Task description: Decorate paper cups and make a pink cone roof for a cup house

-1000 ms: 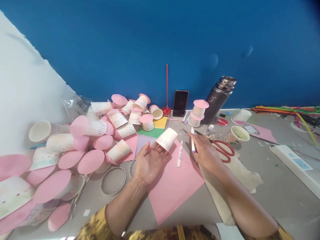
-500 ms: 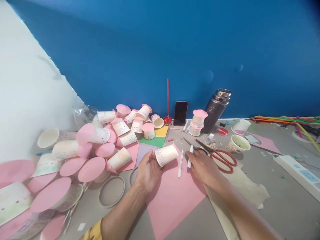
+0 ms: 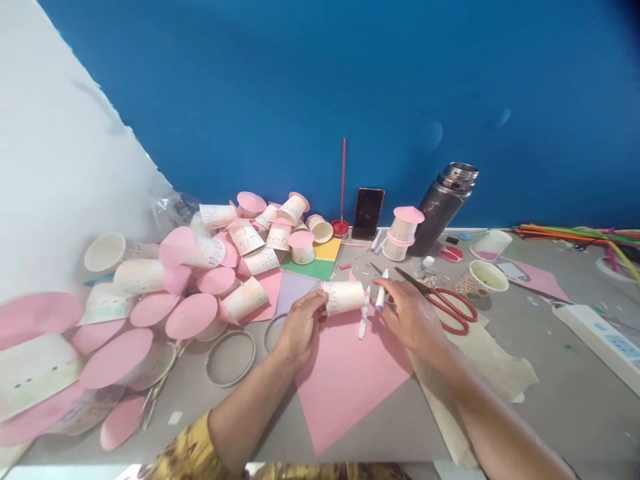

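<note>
My left hand [image 3: 302,328] grips the rim end of a white paper cup [image 3: 345,297] with wavy purple lines, thumb on top. The cup lies on its side in the air, base toward the right. My right hand [image 3: 411,313] is just right of it, thumb and index finger at a white marker [image 3: 382,291] with a purple end. A second white marker [image 3: 364,317] slants between the cup and that hand. Below both hands lies a pink paper sheet [image 3: 345,393].
Decorated cups with pink paper discs [image 3: 191,316] crowd the left. Red-handled scissors [image 3: 453,310] lie beside my right hand. Behind stand a phone [image 3: 368,213], stacked cups [image 3: 403,230] and a dark flask [image 3: 443,207]. A power strip [image 3: 600,340] sits at right.
My left hand has turned from palm-up under the cup to gripping its rim end, and the cup has levelled out. My right hand stays by the purple-ended marker, with its fingers shifted.
</note>
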`<state>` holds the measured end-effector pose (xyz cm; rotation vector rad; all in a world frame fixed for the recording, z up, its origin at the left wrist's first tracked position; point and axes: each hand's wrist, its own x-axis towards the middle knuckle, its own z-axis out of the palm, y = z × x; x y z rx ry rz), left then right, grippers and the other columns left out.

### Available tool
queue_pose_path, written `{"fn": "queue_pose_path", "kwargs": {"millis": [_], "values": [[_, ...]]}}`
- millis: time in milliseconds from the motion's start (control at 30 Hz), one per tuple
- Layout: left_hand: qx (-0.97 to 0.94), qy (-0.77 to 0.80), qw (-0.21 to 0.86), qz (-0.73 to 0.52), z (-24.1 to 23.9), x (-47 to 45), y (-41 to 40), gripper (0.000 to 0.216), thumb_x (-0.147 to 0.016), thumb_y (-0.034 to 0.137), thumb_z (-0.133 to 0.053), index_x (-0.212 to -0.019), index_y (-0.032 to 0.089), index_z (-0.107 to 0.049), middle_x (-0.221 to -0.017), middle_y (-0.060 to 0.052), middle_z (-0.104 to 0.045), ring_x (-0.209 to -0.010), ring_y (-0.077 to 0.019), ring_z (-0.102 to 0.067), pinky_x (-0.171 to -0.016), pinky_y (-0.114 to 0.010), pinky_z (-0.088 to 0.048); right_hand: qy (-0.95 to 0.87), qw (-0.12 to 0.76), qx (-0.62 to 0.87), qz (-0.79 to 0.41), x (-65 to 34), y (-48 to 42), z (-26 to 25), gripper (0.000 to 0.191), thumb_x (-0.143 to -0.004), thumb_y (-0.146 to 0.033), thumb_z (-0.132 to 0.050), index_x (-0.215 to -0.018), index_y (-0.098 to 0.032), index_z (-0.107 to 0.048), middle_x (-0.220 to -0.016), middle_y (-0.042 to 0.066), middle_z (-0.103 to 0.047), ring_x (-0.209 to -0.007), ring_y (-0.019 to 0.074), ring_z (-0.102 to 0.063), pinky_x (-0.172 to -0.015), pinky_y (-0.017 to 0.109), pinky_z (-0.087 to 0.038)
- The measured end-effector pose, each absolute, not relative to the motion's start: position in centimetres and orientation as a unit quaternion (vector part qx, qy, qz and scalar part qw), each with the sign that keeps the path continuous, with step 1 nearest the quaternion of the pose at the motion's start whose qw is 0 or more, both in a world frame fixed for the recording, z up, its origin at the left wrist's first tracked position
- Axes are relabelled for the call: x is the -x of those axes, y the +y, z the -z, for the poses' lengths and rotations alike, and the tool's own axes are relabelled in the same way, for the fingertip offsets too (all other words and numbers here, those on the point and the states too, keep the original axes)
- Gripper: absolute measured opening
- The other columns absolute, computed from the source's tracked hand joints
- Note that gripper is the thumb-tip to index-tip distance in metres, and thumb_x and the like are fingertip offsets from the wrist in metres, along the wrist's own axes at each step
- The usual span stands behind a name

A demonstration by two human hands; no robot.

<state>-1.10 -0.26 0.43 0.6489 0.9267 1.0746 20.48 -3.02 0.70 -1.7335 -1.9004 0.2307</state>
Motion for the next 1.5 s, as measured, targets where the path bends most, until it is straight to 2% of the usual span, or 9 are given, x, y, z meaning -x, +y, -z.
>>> {"fn": "queue_pose_path", "kwargs": {"millis": [133,200,300,433,633,1167,1267,1400,1500], "values": [[-0.287,0.374,0.74,-0.48,-0.9,1.1,-0.5,0.013,-0.075,0.03,-0.077,-0.081,0.019,-0.075,-0.086,-0.004,-0.069,-0.081,-0.0169,-0.058,-0.073,-0.027,-0.043,-0.613,0.422,0.602,-0.291,-20.3,-3.1,-0.4,0.046,-0.095,-0.052,-0.062,-0.132,-0.025,-0.064,-0.11,0.009,-0.076,-0.079,0.0222,-0.071,-0.066,0.032,-0.054],[-0.284,0.364,0.748,-0.477,-1.0,1.0,-0.6,0.017,-0.073,0.03,-0.079,-0.085,0.019,-0.078,-0.095,-0.007,-0.073,-0.087,-0.0185,-0.061,-0.076,-0.028,-0.045,-0.573,0.465,0.569,-0.363,-20.4,-3.1,-0.2,0.054,-0.093,-0.058,-0.065,-0.135,-0.025,-0.063,-0.11,0.008,-0.076,-0.077,0.0209,-0.071,-0.062,0.03,-0.054],[-0.301,0.347,0.752,-0.473,-1.0,0.9,-0.9,0.02,-0.072,0.031,-0.082,-0.087,0.018,-0.082,-0.098,-0.008,-0.076,-0.091,-0.0193,-0.062,-0.079,-0.029,-0.046,-0.559,0.494,0.552,-0.372,-20.6,-2.8,0.0,0.054,-0.088,-0.059,-0.072,-0.128,-0.024,-0.069,-0.106,0.008,-0.076,-0.081,0.021,-0.072,-0.066,0.029,-0.055],[-0.345,0.322,0.749,-0.465,-1.1,0.5,-1.3,0.02,-0.074,0.033,-0.083,-0.086,0.016,-0.084,-0.094,-0.009,-0.078,-0.088,-0.0196,-0.062,-0.084,-0.031,-0.046,-0.539,0.502,0.551,-0.391,-21.0,-2.6,-0.3,0.053,-0.088,-0.061,-0.071,-0.123,-0.022,-0.071,-0.095,0.006,-0.075,-0.063,0.0174,-0.065,-0.055,0.03,-0.053],[-0.356,0.309,0.736,-0.486,-1.2,0.0,-1.7,0.022,-0.076,0.033,-0.084,-0.088,0.014,-0.085,-0.098,-0.012,-0.08,-0.094,-0.0233,-0.066,-0.094,-0.035,-0.047,-0.554,0.537,0.542,-0.332,-21.0,-2.9,-1.2,0.043,-0.087,-0.052,-0.074,-0.119,-0.024,-0.072,-0.119,0.009,-0.075,-0.107,0.0274,-0.07,-0.088,0.039,-0.057],[-0.149,0.33,0.835,-0.414,-1.3,-0.2,-1.7,0.027,-0.097,0.021,-0.054,-0.094,0.008,-0.077,-0.094,-0.018,-0.079,-0.084,-0.0244,-0.073,-0.085,-0.038,-0.057,-0.579,0.487,0.578,-0.304,-20.3,-3.6,-2.7,0.037,-0.084,-0.036,-0.069,-0.119,-0.023,-0.072,-0.121,0.008,-0.074,-0.104,0.0262,-0.069,-0.084,0.035,-0.055],[-0.116,0.315,0.852,-0.403,-1.3,-0.3,-2.0,0.027,-0.097,0.02,-0.053,-0.099,0.005,-0.076,-0.099,-0.02,-0.079,-0.091,-0.0269,-0.074,-0.088,-0.041,-0.058,-0.57,0.505,0.565,-0.317,-20.3,-3.6,-2.5,0.038,-0.085,-0.038,-0.07,-0.12,-0.023,-0.07,-0.12,0.009,-0.075,-0.105,0.0267,-0.07,-0.085,0.037,-0.056],[-0.059,0.275,0.855,-0.436,-1.9,-0.1,-2.2,0.021,-0.094,0.02,-0.054,-0.086,0.012,-0.072,-0.103,-0.018,-0.079,-0.104,-0.0285,-0.075,-0.097,-0.045,-0.057,-0.587,0.535,0.534,-0.29,-20.7,-3.6,-2.2,0.041,-0.092,-0.044,-0.067,-0.129,-0.026,-0.063,-0.13,0.011,-0.072,-0.12,0.0284,-0.067,-0.096,0.041,-0.055],[-0.038,0.254,0.849,-0.461,-2.5,0.2,-2.0,0.019,-0.093,0.022,-0.054,-0.088,0.015,-0.07,-0.11,-0.016,-0.079,-0.112,-0.0285,-0.073,-0.102,-0.045,-0.056,-0.606,0.522,0.551,-0.236,-21.2,-3.3,-1.9,0.039,-0.099,-0.046,-0.057,-0.134,-0.028,-0.06,-0.133,0.011,-0.07,-0.124,0.0267,-0.066,-0.101,0.042,-0.054]]}}
